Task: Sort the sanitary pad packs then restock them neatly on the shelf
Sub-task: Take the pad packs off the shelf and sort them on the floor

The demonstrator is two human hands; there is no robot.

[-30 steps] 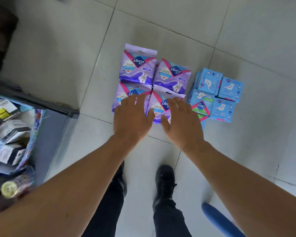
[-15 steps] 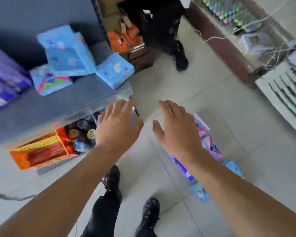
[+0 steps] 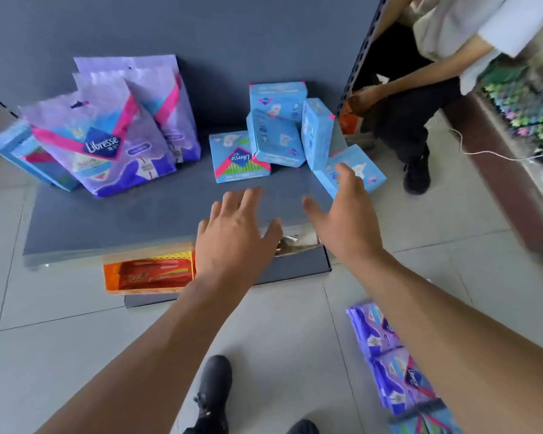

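Note:
On the grey shelf [image 3: 132,220] purple Libresse packs [image 3: 104,142] stand upright at the left, with a blue pack [image 3: 25,155] beside them. A loose heap of blue packs [image 3: 276,133] lies at the shelf's right, one flat blue pack [image 3: 237,158] in front and one tilted blue pack [image 3: 361,167] at the right corner. My left hand [image 3: 232,236] hovers empty over the shelf's front edge, fingers spread. My right hand [image 3: 345,214] reaches with straight fingers toward the tilted corner pack, holding nothing. More purple packs [image 3: 386,352] lie on the floor, partly hidden by my right arm.
A lower shelf holds an orange box [image 3: 148,272] of goods. Another person [image 3: 420,89] crouches at the right beside the shelf upright [image 3: 358,54]. A white cable [image 3: 489,155] runs over the tiled floor. My shoes [image 3: 215,389] are below.
The view has swung from the floor packs up to the shelf. Both empty hands have moved forward over the shelf's front, the right one nearing the blue packs.

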